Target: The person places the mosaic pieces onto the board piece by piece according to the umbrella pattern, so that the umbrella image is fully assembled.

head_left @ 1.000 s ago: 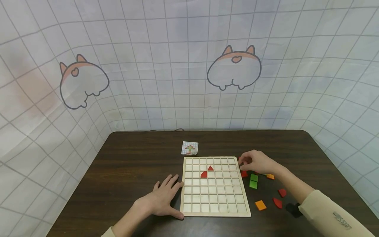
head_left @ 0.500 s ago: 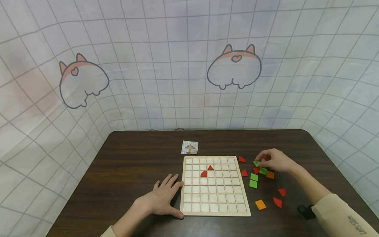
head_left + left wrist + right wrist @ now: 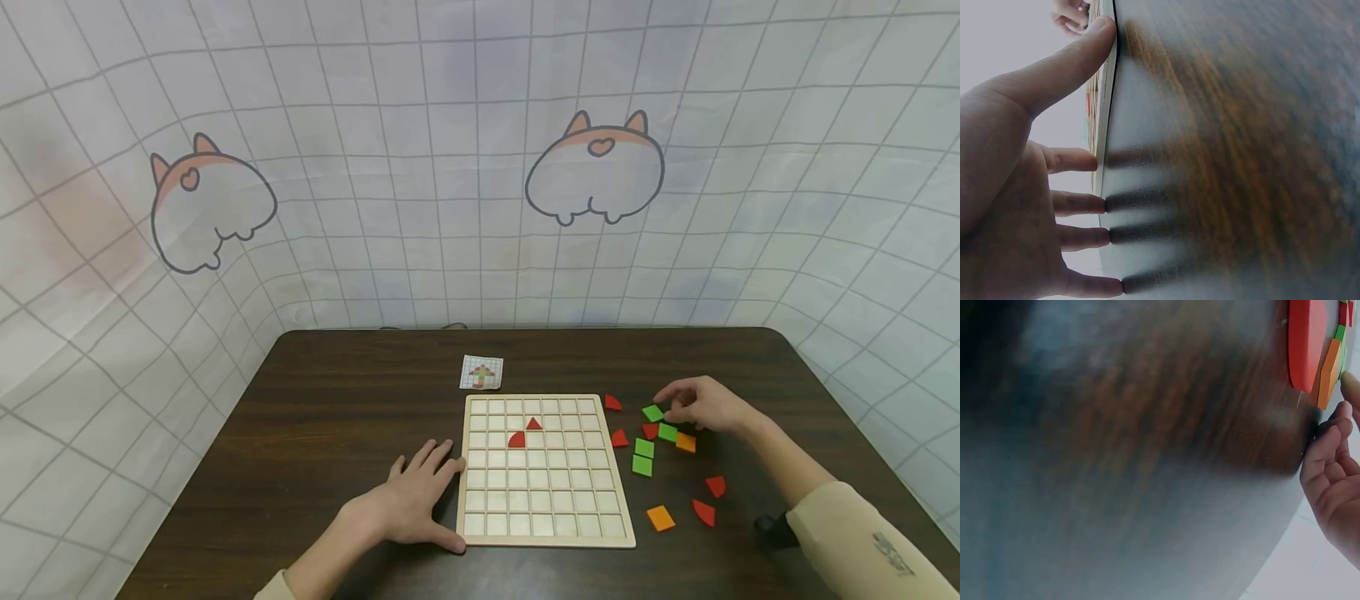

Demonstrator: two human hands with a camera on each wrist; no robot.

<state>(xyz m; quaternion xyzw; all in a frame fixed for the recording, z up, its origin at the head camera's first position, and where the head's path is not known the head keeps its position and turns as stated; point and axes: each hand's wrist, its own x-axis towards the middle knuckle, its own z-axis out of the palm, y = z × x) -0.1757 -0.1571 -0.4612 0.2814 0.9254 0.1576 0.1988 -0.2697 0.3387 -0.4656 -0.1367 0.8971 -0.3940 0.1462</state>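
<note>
A wooden grid board (image 3: 547,546) lies on the dark table, with a red triangle (image 3: 533,424) and a red quarter-circle tile (image 3: 517,440) in its cells. My left hand (image 3: 416,500) is spread at the board's left side; its thumb and one finger touch the edge, and the left wrist view shows the other fingertips down on the tabletop. On the right, my right hand (image 3: 705,406) hovers at a green tile (image 3: 653,412). Its thumb and index finger stand apart beside that tile, while the other fingers are loosely curled in the right wrist view.
A small card (image 3: 481,373) printed with a red and green arrow-like pattern lies behind the board. Around the right hand are more green tiles (image 3: 643,448), orange squares (image 3: 661,518) and several red quarter-circles (image 3: 703,512). A gridded cloth (image 3: 480,250) hangs behind the table.
My right hand has moved right from the board's upper right edge, uncovering a red quarter-circle there, to the green tile. Its thumb and index finger have since parted. The left hand stays put.
</note>
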